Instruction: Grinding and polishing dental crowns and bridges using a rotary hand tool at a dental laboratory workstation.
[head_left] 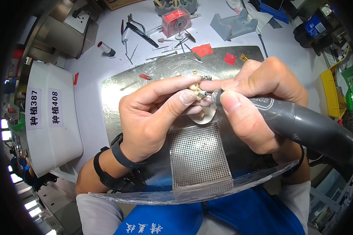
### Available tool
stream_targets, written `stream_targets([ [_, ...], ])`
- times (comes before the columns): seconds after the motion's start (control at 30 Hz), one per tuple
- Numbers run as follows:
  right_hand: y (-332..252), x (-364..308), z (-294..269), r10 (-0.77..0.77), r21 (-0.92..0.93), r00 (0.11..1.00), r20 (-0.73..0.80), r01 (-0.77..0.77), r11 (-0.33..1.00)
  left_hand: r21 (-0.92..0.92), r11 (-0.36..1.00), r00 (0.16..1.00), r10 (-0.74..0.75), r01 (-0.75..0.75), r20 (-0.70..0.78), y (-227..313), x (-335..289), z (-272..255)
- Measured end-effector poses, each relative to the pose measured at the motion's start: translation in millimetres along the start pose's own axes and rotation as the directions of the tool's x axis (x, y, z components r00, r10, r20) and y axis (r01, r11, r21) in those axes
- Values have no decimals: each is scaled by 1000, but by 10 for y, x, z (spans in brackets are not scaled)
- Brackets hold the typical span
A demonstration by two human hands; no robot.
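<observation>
Between the thumb and fingers of my left hand (147, 111) is a small cream-coloured dental piece (195, 88) with tooth-like shapes. My right hand (259, 98) grips a thick dark grey rotary handpiece (310, 122) like a pen, its body slanting down to the right. The handpiece's narrow tip meets a small greyish cylinder (202, 94) at the piece's right side; whether they touch I cannot tell. Both hands come close together over a metal tray (113, 98). Just under the fingers shows a white rounded thing (207, 117), partly hidden.
A perforated metal plate (200, 156) lies nearer me, behind a clear shield edge (192, 196). Several burs (161, 56), a black marker (142, 35), a red tape dispenser (175, 22) and a grey-blue stand (234, 25) lie beyond. A white bin (53, 137) stands left.
</observation>
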State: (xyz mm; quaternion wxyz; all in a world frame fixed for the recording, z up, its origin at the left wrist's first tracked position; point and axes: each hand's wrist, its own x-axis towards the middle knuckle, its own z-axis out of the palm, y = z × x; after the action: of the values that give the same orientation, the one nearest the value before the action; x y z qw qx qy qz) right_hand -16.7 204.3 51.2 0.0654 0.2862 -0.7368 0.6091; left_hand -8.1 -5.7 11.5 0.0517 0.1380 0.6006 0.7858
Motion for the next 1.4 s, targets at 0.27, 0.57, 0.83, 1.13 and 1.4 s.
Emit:
stream_targets([
  [0.27, 24, -27, -38, 10, -42, 1000, 28, -9, 999, 10, 1000, 1000, 1, -1, -15, 0, -11, 18],
  [0.57, 32, -36, -45, -3, -46, 999, 52, 6, 999, -46, 999, 1000, -15, 16, 8, -17, -5, -7],
  [0.83, 36, -21, -48, -34, -54, 998, 45, 36, 998, -25, 1000, 1000, -13, 13, 14, -16, 4, -14],
  [1.13, -29, -47, -33, 121, 298, 987, -102, -86, 951, -268, 963, 1000, 19, -12, 23, -79, -6, -14],
  [1.4, 94, -55, -36, 6, 227, 998, -59, 8, 974, -478, 868, 988, -76, 130, 132, -39, 44, -101],
])
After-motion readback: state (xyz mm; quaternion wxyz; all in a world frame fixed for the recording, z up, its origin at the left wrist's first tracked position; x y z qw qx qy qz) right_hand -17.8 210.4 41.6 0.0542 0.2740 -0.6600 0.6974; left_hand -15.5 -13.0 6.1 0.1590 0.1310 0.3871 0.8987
